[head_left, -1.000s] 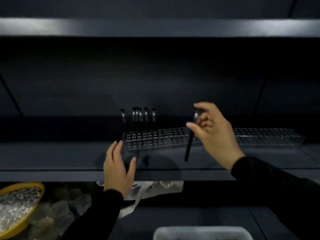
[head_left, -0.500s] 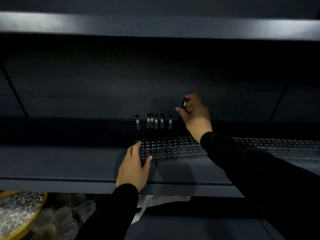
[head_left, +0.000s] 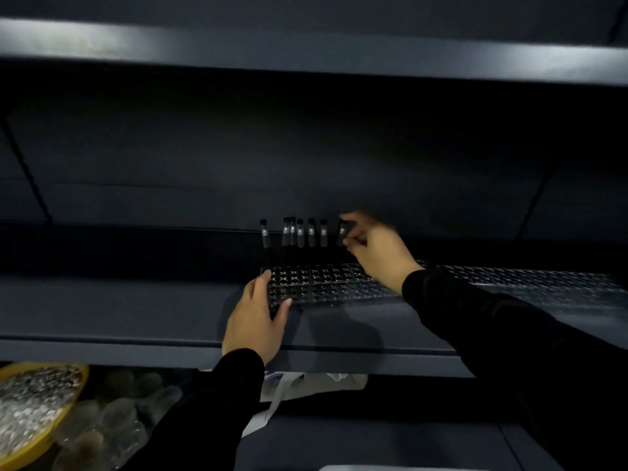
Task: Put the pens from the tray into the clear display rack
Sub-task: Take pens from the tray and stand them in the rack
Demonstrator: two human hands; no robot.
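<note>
Glossy clear plastic rack [head_left: 326,287], matt dark shelf [head_left: 136,311], black pens [head_left: 299,232] with shiny silver bands.

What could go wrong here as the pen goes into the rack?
1. The dim shelf and the clear perforated display rack make its holes hard to see; the black pen pinched by the right hand may miss.
2. The six upright black pens stand close beside it and could be knocked.
3. Only the left hand at the rack's end steadies it; it might slide.
</note>
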